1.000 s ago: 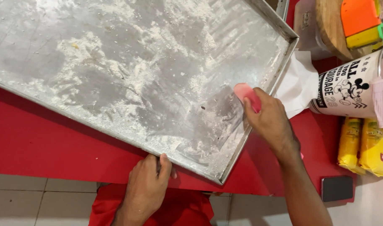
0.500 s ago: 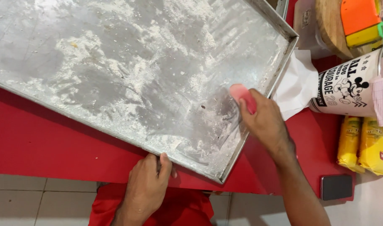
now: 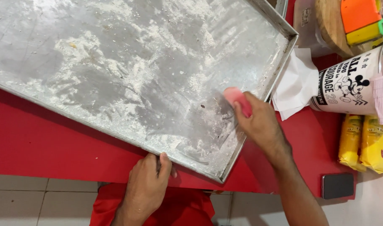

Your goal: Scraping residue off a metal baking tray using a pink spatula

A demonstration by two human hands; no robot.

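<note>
A large metal tray, dusted with white flour, lies tilted across a red counter. My right hand grips a small pink scraper and presses it onto the tray floor near the right rim. My left hand holds the tray's near edge, fingers curled over the rim. Flour is thickest in the tray's middle and along the near edge.
To the right of the tray lie a white paper napkin, a white mug with a cartoon print, two yellow packets and a dark phone. A wooden round with orange and yellow blocks is at the top right. Tiled floor shows below.
My right hand has drawn the pink scraper a little up and to the left across the tray floor. My left hand stays on the near rim.
</note>
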